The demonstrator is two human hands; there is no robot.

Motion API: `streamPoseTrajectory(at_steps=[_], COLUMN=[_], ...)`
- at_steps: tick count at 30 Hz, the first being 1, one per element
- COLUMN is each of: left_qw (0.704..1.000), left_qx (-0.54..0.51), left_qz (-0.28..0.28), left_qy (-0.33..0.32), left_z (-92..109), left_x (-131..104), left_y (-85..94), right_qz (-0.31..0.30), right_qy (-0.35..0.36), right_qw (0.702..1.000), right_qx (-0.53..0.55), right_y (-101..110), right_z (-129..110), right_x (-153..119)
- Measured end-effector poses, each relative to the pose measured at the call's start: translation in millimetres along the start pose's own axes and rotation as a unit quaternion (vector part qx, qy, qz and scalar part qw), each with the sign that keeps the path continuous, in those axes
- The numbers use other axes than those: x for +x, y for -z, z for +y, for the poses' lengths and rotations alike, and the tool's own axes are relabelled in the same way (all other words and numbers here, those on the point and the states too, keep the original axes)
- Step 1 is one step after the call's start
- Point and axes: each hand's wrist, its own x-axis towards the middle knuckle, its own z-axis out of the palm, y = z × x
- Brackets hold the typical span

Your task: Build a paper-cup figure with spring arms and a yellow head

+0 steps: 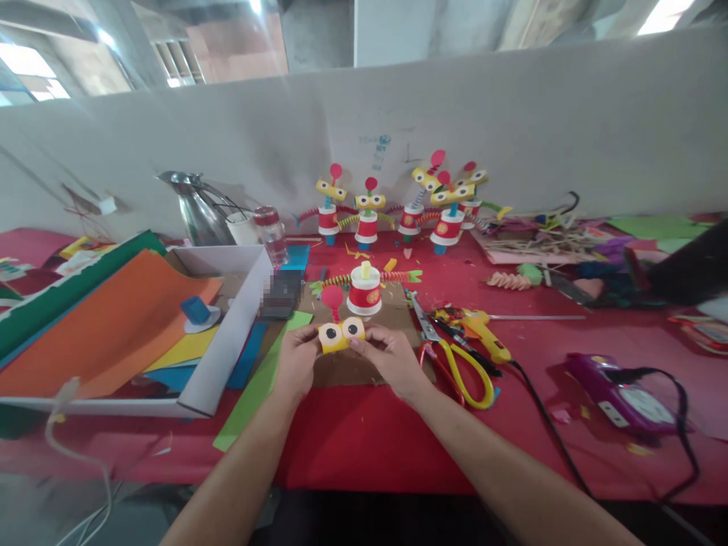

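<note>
Between both hands I hold a yellow paper tube head [341,334] with two paper eyes and a red disc on a folded red strip. My left hand [298,358] grips its left end, fingers closed. The right hand [392,358] pinches the other end, thumb at the lower edge below the right eye. Just beyond stands a red-and-white paper cup body [365,290] with folded paper arms and a pale yellow piece on top. Beneath lies a brown cardboard sheet [341,373]. Scissors with yellow and red handles [463,371] and a yellow glue gun [486,334] lie to the right.
Several finished paper cup figures [447,226] stand by the wall. A white box [227,334] of coloured paper is at left, near a steel jug [199,208] and a jar [271,233]. A purple power strip [619,398] with a black cable lies right, beside paper scraps [528,246].
</note>
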Motion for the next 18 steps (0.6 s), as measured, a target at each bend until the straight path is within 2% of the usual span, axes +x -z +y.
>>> streamPoseTrajectory(at_steps=[6, 12, 18], left_qw=[1.000, 0.991, 0.989], left_qx=[0.005, 0.112, 0.100], left_qz=[0.007, 0.049, 0.055], left_qy=[-0.013, -0.054, -0.090], left_z=[0.5, 1.1, 5.0], left_x=[2.2, 2.6, 0.4], left_y=[-0.7, -1.8, -2.3], right_qz=[0.001, 0.003, 0.014], right_qy=[0.010, -0.011, -0.016], right_qw=[0.999, 0.997, 0.997], right_qx=[0.038, 0.079, 0.078], right_y=[-2.0, -0.7, 1.3], right_z=[2.9, 6.2, 7.3], right_x=[0.5, 2.0, 2.7])
